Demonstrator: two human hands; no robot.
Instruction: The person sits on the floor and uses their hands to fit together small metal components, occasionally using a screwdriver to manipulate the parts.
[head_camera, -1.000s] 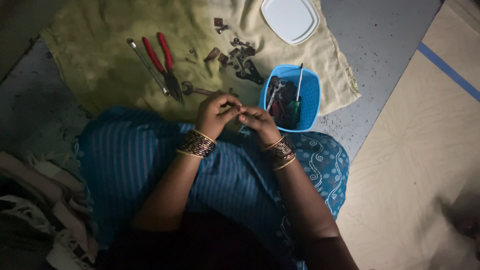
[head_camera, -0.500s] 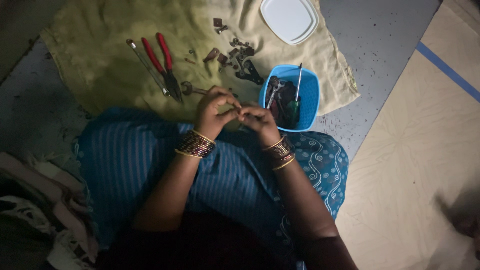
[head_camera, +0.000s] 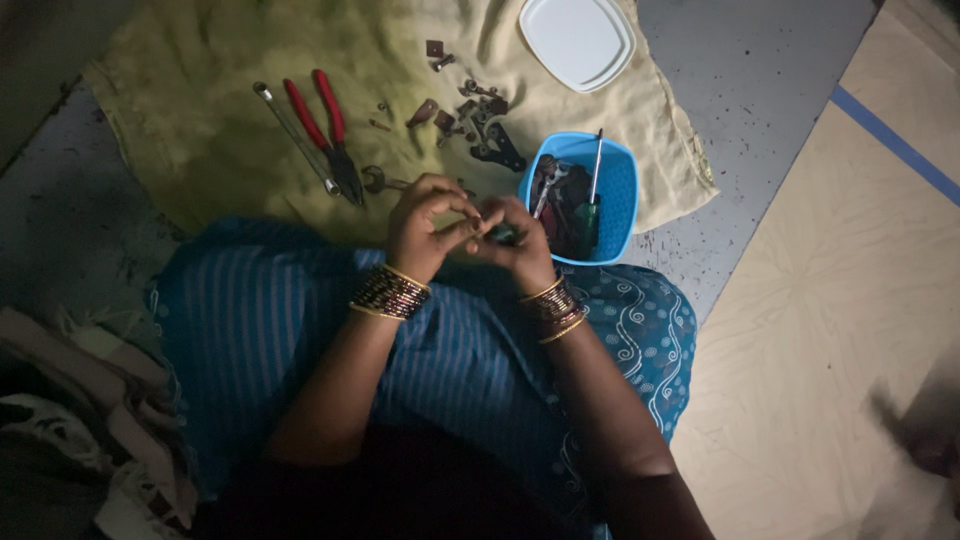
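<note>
As I watch from afar: left hand (head_camera: 425, 225) and right hand (head_camera: 512, 240) pinched together on small dark part (head_camera: 487, 226), held over lap, just beside blue plastic tub (head_camera: 618, 190); axis unreadable.

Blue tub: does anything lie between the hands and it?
Nothing visible does. The blue tub of tools sits just beside the right hand; the left hand meets it over a small part too hidden to identify. The red-handled pliers lie on the other side.
</note>
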